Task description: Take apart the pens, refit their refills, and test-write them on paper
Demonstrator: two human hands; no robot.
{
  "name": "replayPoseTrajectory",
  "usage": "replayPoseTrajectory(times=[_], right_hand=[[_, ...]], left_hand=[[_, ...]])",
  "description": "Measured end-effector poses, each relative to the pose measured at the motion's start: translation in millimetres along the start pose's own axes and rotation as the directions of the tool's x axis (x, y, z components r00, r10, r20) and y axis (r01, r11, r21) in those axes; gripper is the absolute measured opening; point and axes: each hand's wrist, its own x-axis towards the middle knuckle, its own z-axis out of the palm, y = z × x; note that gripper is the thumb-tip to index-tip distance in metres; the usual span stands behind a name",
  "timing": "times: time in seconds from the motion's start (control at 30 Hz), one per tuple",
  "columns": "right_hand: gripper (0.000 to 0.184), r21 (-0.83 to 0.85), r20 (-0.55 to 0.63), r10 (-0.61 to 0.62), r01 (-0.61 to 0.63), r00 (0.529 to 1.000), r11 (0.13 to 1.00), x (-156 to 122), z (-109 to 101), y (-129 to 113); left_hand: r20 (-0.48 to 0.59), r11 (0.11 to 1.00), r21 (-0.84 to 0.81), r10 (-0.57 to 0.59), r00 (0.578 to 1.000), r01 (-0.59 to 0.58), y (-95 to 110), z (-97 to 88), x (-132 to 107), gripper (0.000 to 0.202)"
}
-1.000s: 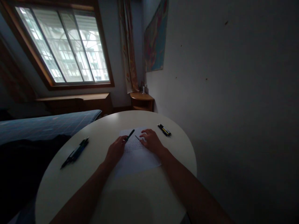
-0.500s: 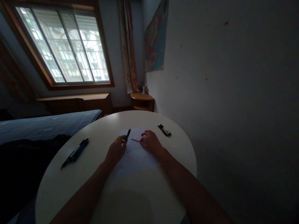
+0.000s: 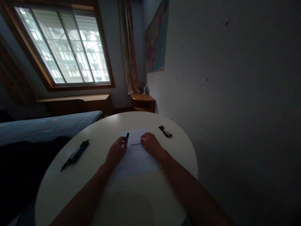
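A sheet of paper [image 3: 138, 164] with lines of writing lies on the round white table. Over its left edge my left hand [image 3: 117, 150] is closed on a dark pen barrel [image 3: 127, 137], whose upper end sticks up past the fingers. My right hand [image 3: 151, 143], at the paper's right side, pinches a thin dark pen refill [image 3: 135, 144]. The refill points left toward the barrel, with a gap between the two. My right fingers partly cover its other end.
Several pens [image 3: 75, 154] lie bunched on the left of the table [image 3: 124, 201]. Another small group of pens [image 3: 165, 131] is at the right, beyond my right hand. A bed [image 3: 47, 125] with dark cloth stands to the left, and a wall rises on the right.
The refill has turned from a slight slant to nearly level and its tip sits slightly lower and farther left. The barrel has shifted a little left and down in my left hand.
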Motion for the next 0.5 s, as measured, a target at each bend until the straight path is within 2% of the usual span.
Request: replayPoseTrajectory(times=[0.17, 0.27, 0.37, 0.5], right_hand=[[0.014, 0.011, -0.007, 0.067, -0.067, 0.998, 0.998, 1, -3, 1], [0.014, 0.035, -0.024, 0.111, -0.110, 0.994, 0.993, 2, -5, 4], [0.014, 0.084, -0.070, 0.148, -0.142, 0.986, 0.986, 2, -7, 7], [0.022, 0.185, -0.158, 0.128, -0.098, 0.979, 0.978, 2, -12, 9]], left_hand=[[0.041, 0.994, -0.076, -0.081, 0.996, 0.084, 1, -2.2, 0, 0.018], [0.030, 0.992, -0.083, -0.088, 0.996, 0.090, -1, -1.9, 1, 0.019], [-0.008, 0.997, -0.033, -0.069, 0.998, 0.069, -2, -1.7, 1, 0.020], [-0.050, 0.993, 0.078, -0.082, 0.995, 0.086, -3, -3.7, 0, 0.022]])
